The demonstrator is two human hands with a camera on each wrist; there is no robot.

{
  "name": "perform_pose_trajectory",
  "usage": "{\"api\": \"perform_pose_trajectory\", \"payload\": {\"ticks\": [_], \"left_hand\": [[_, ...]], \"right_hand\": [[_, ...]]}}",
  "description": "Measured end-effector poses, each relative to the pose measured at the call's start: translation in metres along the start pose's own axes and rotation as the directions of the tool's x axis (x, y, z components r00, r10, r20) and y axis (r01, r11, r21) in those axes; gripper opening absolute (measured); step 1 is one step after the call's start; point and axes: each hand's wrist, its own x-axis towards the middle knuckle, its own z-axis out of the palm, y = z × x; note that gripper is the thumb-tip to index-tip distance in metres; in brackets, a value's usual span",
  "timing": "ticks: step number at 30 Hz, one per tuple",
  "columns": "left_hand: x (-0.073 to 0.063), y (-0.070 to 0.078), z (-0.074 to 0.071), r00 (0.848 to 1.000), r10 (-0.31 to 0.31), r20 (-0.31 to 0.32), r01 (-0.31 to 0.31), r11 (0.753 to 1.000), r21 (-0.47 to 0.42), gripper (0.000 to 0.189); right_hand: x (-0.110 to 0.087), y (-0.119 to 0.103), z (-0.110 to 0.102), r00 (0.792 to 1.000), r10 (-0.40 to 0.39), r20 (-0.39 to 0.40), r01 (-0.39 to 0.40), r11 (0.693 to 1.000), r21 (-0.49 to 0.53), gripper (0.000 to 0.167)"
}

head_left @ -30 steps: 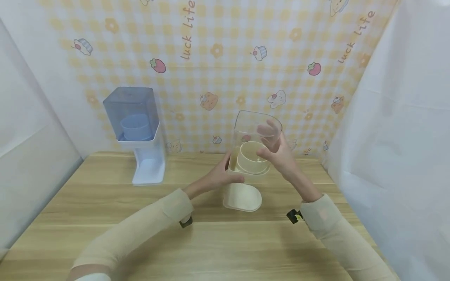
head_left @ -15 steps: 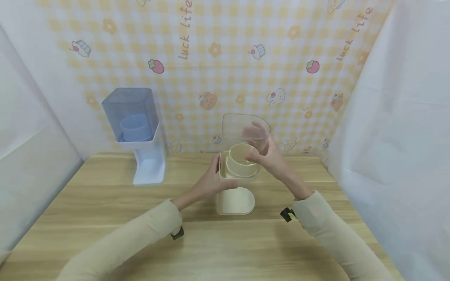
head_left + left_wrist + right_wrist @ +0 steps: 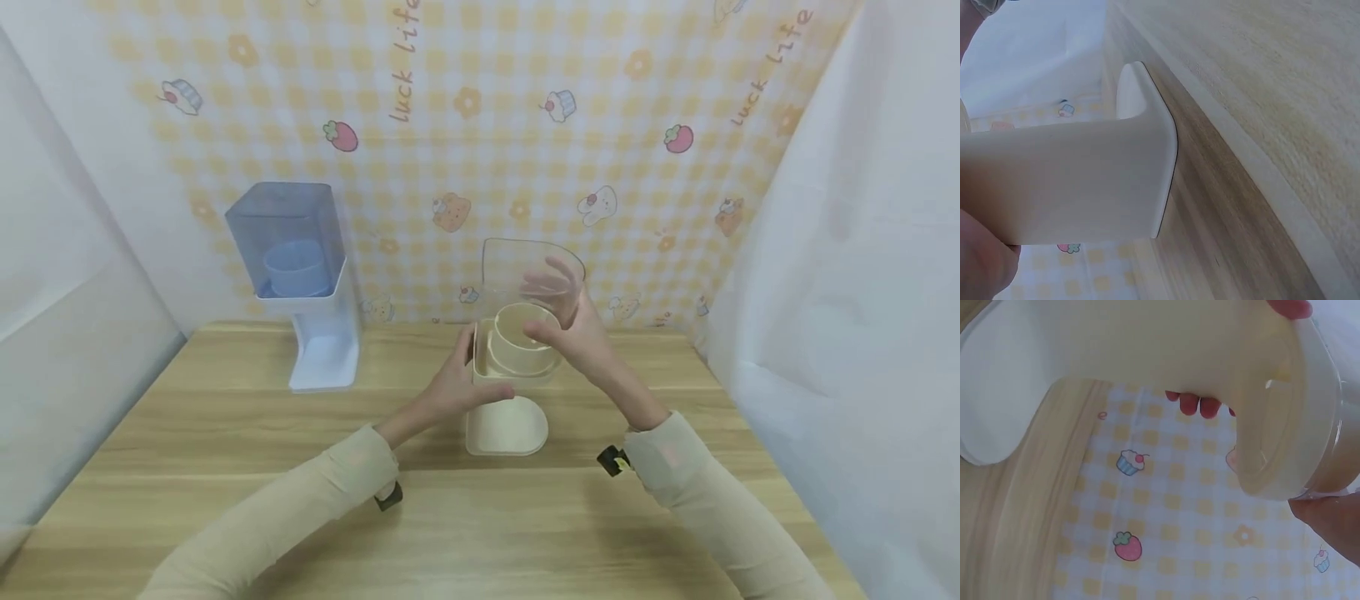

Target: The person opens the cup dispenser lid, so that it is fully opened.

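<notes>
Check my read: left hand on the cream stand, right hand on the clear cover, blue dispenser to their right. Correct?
Not quite: the left hand is on the cream stand and the right hand on the clear cover, but the head view shows the blue dispenser to their left, not right.

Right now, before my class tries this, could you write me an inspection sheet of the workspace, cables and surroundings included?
Surface: light wood-grain tabletop.
Job's things: cream, plastic-looking stand, its round-ended foot on the tabletop; clear box-shaped container at the stand's top.
Clutter: nothing loose seen; blue-and-white, plastic-looking dispenser stands upright farther left.
Hands: left hand grips the stand; right hand holds the container.
Cables: nothing seen.
Surroundings: yellow-and-white checked backdrop behind; white sheets at both sides.
</notes>
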Motion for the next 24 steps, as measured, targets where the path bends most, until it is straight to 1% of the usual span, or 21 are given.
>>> {"api": "perform_pose_trajectory", "payload": {"ticks": [4,6,10,15,19,24], "left_hand": [[-0.0013,0.0015,-0.0015,1.0,0.005,-0.006,-0.005,1.0,-0.005,0.124],[-0.002,0.0019,-0.0025,1.0,-0.001,-0.011,0.001,1.0,0.0,0.122],[-0.0019,0.0021,-0.0031,1.0,0.008,-0.02,-0.008,1.0,0.011,0.12],[-0.0011,0.0007,-0.0004,0.999,0.024,-0.028,-0.023,1.0,0.015,0.124],[-0.001,-0.0008,0.0021,0.999,0.027,-0.032,-0.026,0.999,0.023,0.127],[-0.0008,-0.0014,0.0025,0.999,0.027,-0.033,-0.026,0.999,0.031,0.121]], "right_hand": [[0.0006,-0.0023,0.0026,1.0,0.015,-0.023,-0.015,1.0,-0.004,0.114],[0.001,-0.0032,0.004,0.999,0.021,-0.027,-0.021,1.0,0.001,0.115],[0.002,-0.004,0.0053,0.999,0.022,-0.033,-0.022,1.0,-0.002,0.116],[0.0022,-0.0052,0.0053,0.999,0.029,-0.037,-0.029,0.999,-0.013,0.114],[0.0006,-0.0047,0.0044,0.999,0.039,-0.036,-0.038,0.999,0.004,0.115],[-0.0016,-0.0043,0.0034,0.998,0.043,-0.042,-0.042,0.999,0.016,0.114]]}}
